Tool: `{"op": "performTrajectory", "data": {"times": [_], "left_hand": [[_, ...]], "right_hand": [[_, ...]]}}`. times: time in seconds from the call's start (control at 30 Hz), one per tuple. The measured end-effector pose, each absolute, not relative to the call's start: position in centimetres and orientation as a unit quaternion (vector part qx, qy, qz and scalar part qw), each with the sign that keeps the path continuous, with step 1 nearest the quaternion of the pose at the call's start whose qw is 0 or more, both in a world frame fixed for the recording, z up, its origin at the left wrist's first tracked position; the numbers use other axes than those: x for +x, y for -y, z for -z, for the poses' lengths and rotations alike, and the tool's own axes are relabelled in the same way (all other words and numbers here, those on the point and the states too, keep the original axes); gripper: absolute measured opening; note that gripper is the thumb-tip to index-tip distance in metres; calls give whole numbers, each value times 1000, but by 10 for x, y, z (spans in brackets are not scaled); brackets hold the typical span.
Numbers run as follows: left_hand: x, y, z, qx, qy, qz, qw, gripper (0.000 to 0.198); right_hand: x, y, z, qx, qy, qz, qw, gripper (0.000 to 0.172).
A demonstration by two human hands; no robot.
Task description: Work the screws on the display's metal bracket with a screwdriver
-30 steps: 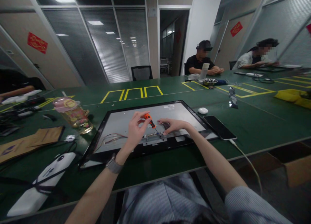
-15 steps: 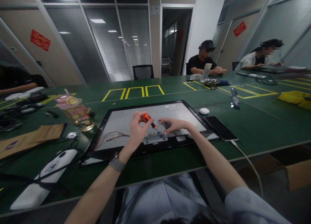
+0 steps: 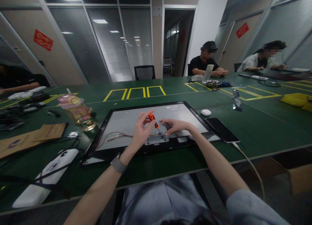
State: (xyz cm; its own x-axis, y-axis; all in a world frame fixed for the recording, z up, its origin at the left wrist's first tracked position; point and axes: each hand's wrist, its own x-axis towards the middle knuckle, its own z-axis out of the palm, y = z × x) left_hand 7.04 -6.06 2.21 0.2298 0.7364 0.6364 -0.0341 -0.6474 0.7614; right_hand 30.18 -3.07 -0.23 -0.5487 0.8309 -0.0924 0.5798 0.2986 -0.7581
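My left hand (image 3: pixel 142 129) is closed around the orange and black handle of a screwdriver (image 3: pixel 152 118). The shaft slants down to a small metal bracket (image 3: pixel 156 139) on the near edge of a flat display panel (image 3: pixel 117 121), which lies with its grey metal back up. Close to the screwdriver tip, my right hand (image 3: pixel 179 125) arches over the panel, thumb and forefinger apart. Its thumb tip is by the bracket's right end; the other fingers are partly in shadow. Thin coloured wires (image 3: pixel 114 134) run across the panel to the left of my left hand.
A phone (image 3: pixel 223 129) with a charging cable and a white earbud case (image 3: pixel 206 112) lie right of the panel. Leftward are a pink-lidded drink cup (image 3: pixel 76 112), a brown paper bag (image 3: pixel 31 138) and a white strapped device (image 3: pixel 46 178). Other people sit around the green table (image 3: pixel 263 127).
The screwdriver handle has turned more upright and shifted slightly right with my left hand. My right hand stays in nearly the same place. The view has shifted slightly.
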Motion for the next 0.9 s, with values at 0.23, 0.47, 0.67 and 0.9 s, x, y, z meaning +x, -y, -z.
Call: {"op": "performTrajectory", "data": {"times": [0.23,0.47,0.67,0.9], "left_hand": [[68,59,-25,695,-257,-577,344,27],[68,58,-27,682,-275,-583,345,25],[66,53,-26,672,-253,-558,415,35],[65,53,-26,676,-259,-559,404,35]], "right_hand": [[301,32,-1,-448,789,-390,157,74],[302,33,-1,-441,794,-389,158,75],[302,36,-7,-439,805,-373,140,67],[303,34,-5,-424,811,-374,151,62]]}}
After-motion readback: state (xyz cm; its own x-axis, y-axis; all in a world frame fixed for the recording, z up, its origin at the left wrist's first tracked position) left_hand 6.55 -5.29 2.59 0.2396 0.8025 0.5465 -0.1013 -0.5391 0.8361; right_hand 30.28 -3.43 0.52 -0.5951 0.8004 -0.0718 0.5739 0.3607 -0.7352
